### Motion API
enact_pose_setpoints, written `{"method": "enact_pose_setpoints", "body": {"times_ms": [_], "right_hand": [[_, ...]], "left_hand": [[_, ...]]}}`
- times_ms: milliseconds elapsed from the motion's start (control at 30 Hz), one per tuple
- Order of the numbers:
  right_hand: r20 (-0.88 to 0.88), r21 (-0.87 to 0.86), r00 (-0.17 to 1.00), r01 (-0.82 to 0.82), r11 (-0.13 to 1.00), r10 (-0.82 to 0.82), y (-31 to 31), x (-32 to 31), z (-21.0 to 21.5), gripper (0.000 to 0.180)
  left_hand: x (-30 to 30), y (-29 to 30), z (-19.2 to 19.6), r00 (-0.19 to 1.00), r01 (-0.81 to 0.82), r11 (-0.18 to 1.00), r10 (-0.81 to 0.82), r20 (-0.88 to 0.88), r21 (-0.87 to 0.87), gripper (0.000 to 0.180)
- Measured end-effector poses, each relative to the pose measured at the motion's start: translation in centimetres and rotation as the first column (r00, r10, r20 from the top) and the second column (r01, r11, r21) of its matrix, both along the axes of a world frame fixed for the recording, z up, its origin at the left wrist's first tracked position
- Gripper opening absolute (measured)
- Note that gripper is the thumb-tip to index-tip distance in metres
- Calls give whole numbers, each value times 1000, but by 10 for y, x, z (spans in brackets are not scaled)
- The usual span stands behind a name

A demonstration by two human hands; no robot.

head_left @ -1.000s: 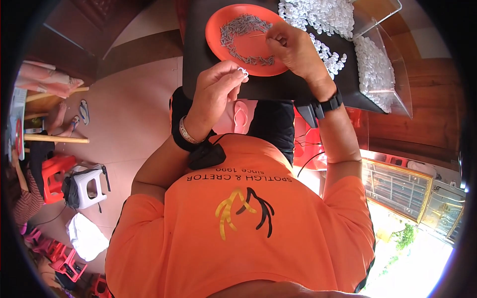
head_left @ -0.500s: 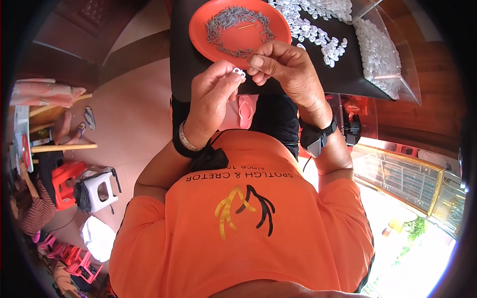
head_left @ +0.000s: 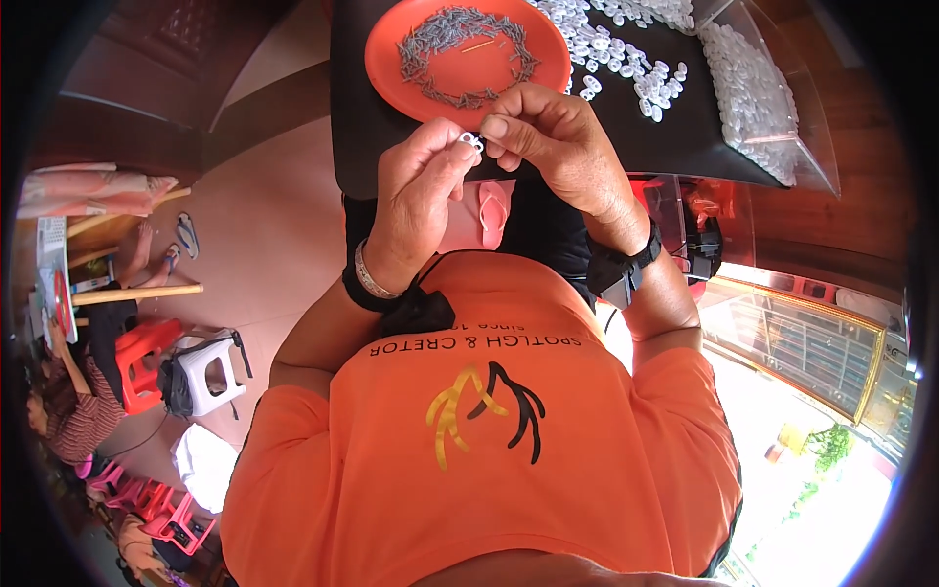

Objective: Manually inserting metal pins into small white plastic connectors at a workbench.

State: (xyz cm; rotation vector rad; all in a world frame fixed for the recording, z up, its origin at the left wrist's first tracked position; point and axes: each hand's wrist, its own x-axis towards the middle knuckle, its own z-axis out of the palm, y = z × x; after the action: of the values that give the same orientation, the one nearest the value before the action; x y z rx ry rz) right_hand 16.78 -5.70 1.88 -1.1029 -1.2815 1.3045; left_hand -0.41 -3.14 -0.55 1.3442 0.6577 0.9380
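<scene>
My left hand (head_left: 416,191) pinches a small white plastic piece with round holes (head_left: 471,144) between thumb and fingertips. Close beside it is my right hand (head_left: 558,147), its thumb and index finger pressed together near the piece's edge. Anything between those right fingertips is too small to make out. Just beyond both hands, an orange-red plate (head_left: 386,83) carries a ring of small, thin grey pins (head_left: 445,34). To the right of the plate, many loose white pieces with holes (head_left: 650,88) lie scattered on the black tabletop (head_left: 626,142).
A clear bin of white pieces (head_left: 753,98) stands at the table's right edge. Below the table lies a pink slipper (head_left: 492,210). On the left, another person (head_left: 83,411) sits near red and white stools (head_left: 210,377). A glass case (head_left: 782,333) is at the right.
My right fingertips have come slightly closer to the white piece in my left hand. The whole view has shifted a little; both hands keep their pinch.
</scene>
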Motion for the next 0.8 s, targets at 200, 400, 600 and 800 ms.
{"method": "enact_pose_setpoints", "body": {"times_ms": [200,400,600,800], "right_hand": [[11,0,1000,-10,1000,10,-1,-2,0,16],[124,81,990,53,995,-63,-5,-7,-2,14],[287,243,935,139,960,-208,-10,-17,-5,12],[325,193,936,76,978,-136,-15,-9,-7,9]], "left_hand": [[0,0,-1,1000,11,1000,-11,-5,6,24],[-1,0,-6,999,3,995,1,-41,101,24],[3,-5,-10,1000,-25,993,27,-11,113,23],[4,-5,-8,1000,7,999,-6,-23,34,21]]}}
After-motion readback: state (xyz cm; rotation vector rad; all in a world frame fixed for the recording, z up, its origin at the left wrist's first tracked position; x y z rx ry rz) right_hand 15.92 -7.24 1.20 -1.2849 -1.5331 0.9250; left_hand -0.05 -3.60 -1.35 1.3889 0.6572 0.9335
